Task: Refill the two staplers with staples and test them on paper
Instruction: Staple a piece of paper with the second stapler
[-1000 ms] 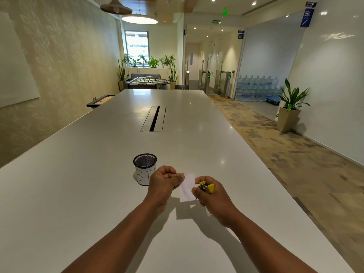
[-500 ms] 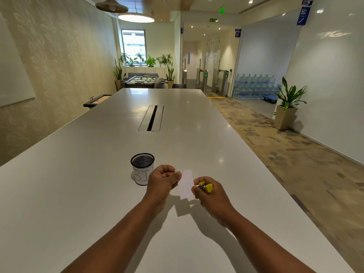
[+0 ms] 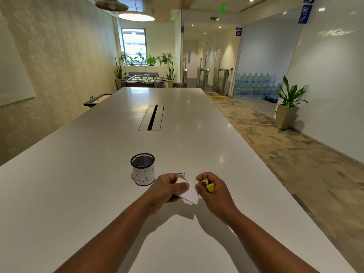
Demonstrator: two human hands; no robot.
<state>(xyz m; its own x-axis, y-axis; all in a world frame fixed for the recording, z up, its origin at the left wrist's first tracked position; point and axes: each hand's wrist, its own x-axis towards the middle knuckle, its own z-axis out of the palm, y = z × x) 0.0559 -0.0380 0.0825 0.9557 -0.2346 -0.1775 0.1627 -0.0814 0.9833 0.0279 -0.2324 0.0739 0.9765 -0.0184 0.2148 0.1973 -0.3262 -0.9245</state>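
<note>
Fingers: those of the left hand [image 3: 164,189] are curled, thumb laid across the top, pinching the left edge of a small slip of paper [image 3: 189,192]. Those of the right hand [image 3: 213,191] are wrapped tight round a small stapler [image 3: 208,185], clamped on it.

Left to right across the table [image 3: 78,194]:

A black mesh cup [image 3: 143,168] stands upright just beyond and to the left of the left hand. A white label wraps its lower part, hand-lettered in black; "BI" is readable, the rest turns out of sight.

The left hand is held a little above the tabletop, forearm reaching in from the near edge.

A small box [image 3: 182,174] with blue and purple print shows only as a corner behind the left hand's knuckles. What it holds cannot be told.

The paper is plain white, roughly square, held tilted with one corner pointing down toward the table. It spans the gap between the two hands, and its right edge meets the right hand's fingertips.

The stapler is yellow with a bright metal part at its front end. Only its top shows above the fist; the body is hidden in the grip. Its metal end points toward the paper's right edge. Whether the paper sits within the stapler's mouth cannot be told.

A long recessed slot [image 3: 151,117] runs down the middle of the table, well beyond the hands.
</note>
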